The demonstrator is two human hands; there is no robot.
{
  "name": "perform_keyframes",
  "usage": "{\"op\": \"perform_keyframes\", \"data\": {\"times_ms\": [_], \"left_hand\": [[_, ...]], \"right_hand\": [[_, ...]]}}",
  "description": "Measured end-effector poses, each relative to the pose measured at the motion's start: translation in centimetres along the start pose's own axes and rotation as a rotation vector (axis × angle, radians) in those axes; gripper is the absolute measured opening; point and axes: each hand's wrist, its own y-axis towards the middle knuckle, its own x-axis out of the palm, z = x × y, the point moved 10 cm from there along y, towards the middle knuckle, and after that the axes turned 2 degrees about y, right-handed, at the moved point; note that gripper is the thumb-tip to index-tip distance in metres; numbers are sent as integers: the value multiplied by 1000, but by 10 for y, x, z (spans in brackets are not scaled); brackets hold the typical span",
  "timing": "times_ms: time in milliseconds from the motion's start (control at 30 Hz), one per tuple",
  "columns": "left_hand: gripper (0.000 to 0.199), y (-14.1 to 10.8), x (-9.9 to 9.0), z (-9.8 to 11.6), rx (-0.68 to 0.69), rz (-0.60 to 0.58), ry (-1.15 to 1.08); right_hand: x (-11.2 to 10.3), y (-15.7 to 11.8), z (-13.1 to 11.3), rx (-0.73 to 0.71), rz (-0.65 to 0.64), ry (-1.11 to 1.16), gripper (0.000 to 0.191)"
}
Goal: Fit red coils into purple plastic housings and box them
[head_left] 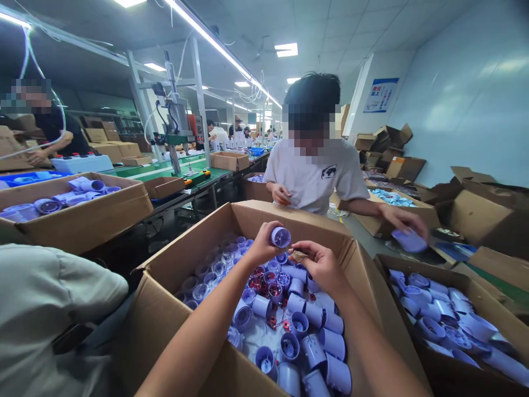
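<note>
My left hand (pixel 263 243) is closed around a lavender cylindrical plastic cup (pixel 281 237), its open end turned toward me. Close to its right, my right hand (pixel 324 266) pinches a small tan piece (pixel 299 256), too small to name. Both hands are above a large cardboard box (pixel 363 286). Inside it lie many lavender cylinders (pixel 333 344), clear cups (pixel 219 267) and small red parts with wires (pixel 271 322).
Across the box stands a person in a white shirt (pixel 308 176), one hand over a lavender piece (pixel 409 241). Boxes of lavender parts are at right (pixel 454 320) and left (pixel 74 215). A green conveyor (pixel 152 168) with a press machine (pixel 177 121) runs behind.
</note>
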Motion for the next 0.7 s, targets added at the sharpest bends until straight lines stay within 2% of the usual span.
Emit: {"op": "perform_keyframes", "data": {"times_ms": [400, 600, 700], "left_hand": [[52, 0, -2, -5, -4, 32, 44], [51, -2, -1, 1, 12, 17, 105], [49, -5, -1, 9, 71, 39, 180]], "right_hand": [[6, -2, 6, 24, -47, -19, 39], [8, -2, 8, -1, -55, -25, 34], [8, 0, 12, 12, -43, -21, 33]]}}
